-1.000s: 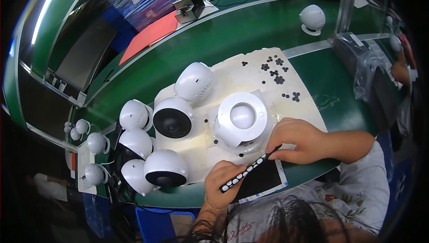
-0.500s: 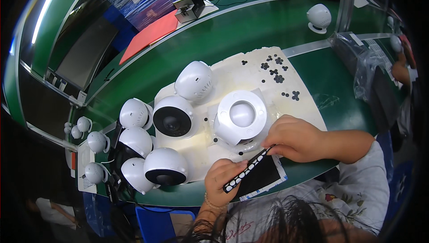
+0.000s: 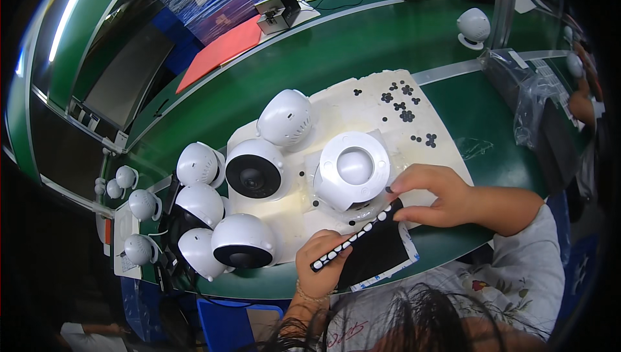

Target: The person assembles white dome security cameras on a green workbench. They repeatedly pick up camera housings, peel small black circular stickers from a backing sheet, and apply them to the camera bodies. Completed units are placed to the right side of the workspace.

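Right hand (image 3: pixel 433 197) has lifted its index finger off the strip (image 3: pixel 354 239), a black dot (image 3: pixel 389 190) now at that fingertip beside the white camera (image 3: pixel 354 165). Its grip is parted, finger from thumb; the left hand (image 3: pixel 320 260) pinches the strip, slanting by the black sheet (image 3: pixel 375 255). Seemingly held by one fingertip, the dot could drop if brushed.

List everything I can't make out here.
Head view:
Left hand: underside grip on the spotted strip, hidden by hand and strip.
Right hand: whether the dark dot sticks to its fingertip, too small.
Upturned white device: its front, mostly hidden beneath its ring base.
Person, lower left: body, cut off by bottom edge.
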{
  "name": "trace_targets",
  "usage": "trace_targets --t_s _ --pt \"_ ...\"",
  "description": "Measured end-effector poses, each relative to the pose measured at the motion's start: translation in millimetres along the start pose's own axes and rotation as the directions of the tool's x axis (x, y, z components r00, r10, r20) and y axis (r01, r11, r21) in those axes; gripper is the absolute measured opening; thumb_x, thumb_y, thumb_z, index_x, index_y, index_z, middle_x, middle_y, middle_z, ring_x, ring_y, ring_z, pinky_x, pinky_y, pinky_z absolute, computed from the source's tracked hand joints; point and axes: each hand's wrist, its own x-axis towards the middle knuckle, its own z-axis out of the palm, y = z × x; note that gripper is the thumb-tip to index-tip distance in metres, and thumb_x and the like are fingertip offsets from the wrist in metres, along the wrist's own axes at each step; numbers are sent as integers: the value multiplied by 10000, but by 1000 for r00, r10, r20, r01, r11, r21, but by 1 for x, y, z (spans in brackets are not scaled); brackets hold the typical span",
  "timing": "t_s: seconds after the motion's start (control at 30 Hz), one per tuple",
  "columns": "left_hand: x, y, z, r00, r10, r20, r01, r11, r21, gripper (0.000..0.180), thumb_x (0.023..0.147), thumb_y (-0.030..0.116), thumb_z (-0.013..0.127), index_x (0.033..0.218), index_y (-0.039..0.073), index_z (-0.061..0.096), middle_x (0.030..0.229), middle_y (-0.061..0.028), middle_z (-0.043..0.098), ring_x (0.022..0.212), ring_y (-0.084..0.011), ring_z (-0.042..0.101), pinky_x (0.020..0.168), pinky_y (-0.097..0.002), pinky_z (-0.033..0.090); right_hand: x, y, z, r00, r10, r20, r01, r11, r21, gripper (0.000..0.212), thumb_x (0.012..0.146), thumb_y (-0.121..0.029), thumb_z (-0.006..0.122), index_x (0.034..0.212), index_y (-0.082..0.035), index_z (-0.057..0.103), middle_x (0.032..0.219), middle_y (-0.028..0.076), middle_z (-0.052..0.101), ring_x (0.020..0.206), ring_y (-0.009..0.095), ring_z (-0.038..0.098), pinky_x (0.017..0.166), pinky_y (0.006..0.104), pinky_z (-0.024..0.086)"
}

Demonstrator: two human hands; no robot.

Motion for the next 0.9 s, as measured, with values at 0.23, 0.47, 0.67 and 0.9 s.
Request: trace_targets --t_s 0.23,0.47,0.67,0.9 --pt "1 9 -3 976 -216 23 215 976 17 159 685 -28 647 842 -23 619 718 -112 590 657 -208 550 620 -273 431 3 8 -4 969 -232 83 247 929 -275 297 715 -28 632 991 -86 541 935 74 575 840 240 562 757 340 427" --pt "4 7 2 991 -130 26 129 992 9 160 692 -26 643 851 -20 618 713 -109 591 651 -203 545 609 -269 427 5 -4 13 959 -256 -124 253 967 -44 388 712 21 604 1070 -90 504 955 83 567 874 231 540 759 351 394" --pt "3 5 1 990 -135 36 135 991 21 214 652 -78 631 855 -12 620 716 -109 592 655 -210 552 612 -275 432 5 -4 9 892 -379 247 431 878 -209 296 779 -76 555 1074 -72 530 964 96 565 839 239 544 669 341 407" --pt "7 8 2 997 -58 55 54 996 66 254 631 -93 627 870 -8 621 696 -103 577 641 -214 547 603 -273 427 8 9 29 901 -413 -133 379 898 -223 341 756 -95 575 1094 -107 530 946 96 549 719 237 549 590 326 414"
